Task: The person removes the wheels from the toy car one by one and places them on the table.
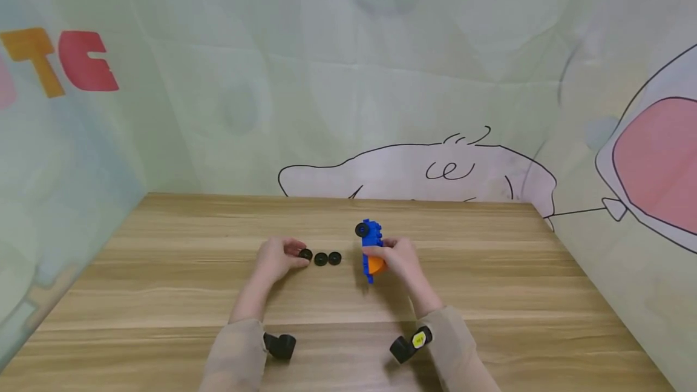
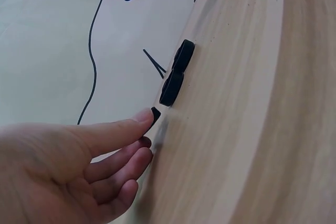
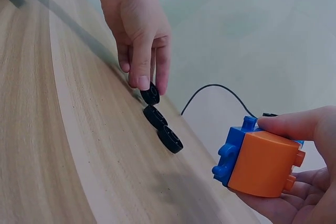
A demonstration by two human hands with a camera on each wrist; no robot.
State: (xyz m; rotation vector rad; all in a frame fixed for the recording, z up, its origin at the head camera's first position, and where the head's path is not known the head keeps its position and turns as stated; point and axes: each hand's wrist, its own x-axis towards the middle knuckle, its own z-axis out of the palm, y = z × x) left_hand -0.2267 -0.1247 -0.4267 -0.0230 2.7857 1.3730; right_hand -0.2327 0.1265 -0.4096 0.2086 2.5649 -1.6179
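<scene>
My left hand point(image 1: 278, 259) pinches a small black toy wheel point(image 1: 305, 254) between thumb and fingers, at or just above the table. Two more black wheels point(image 1: 320, 259) lie side by side on the wood, just right of that hand. In my right hand point(image 1: 400, 257) is a blue toy vehicle base point(image 1: 367, 253), gripped and raised off the table. An orange curved block point(image 3: 265, 163) is attached to the blue piece. One black wheel point(image 1: 362, 230) sits on the base near its far end. Fingers hide part of the toy in the right wrist view.
The wooden table point(image 1: 337, 343) reaches back to a printed cloth backdrop point(image 1: 218, 89) with cartoon drawings. Small black cameras point(image 1: 280, 346) are strapped to both wrists.
</scene>
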